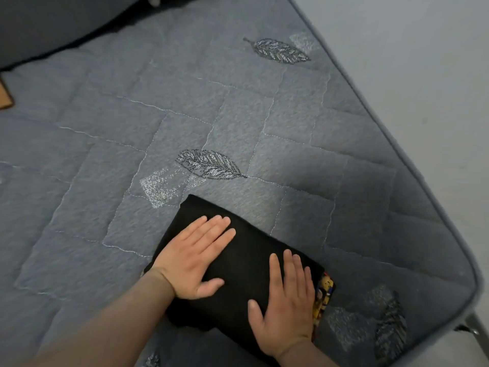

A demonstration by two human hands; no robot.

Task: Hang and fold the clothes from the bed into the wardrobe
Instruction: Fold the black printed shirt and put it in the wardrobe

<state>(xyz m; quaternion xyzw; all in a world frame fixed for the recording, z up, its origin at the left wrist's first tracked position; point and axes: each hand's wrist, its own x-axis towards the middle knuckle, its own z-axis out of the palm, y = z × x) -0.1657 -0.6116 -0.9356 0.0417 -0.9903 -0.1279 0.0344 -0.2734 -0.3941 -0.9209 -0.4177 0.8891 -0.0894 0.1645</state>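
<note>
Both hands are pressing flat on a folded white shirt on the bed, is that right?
Not quite: the folded garment is black, not white. In the head view the left hand and the right hand do press flat on it, and it lies on the grey quilted bed.

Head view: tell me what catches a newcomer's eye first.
A folded black garment lies near the bed's corner at lower right, with the left hand and right hand pressed flat on it. A colourful print peeks from its right edge. Embroidered leaves dot the grey quilted bedspread.
</note>
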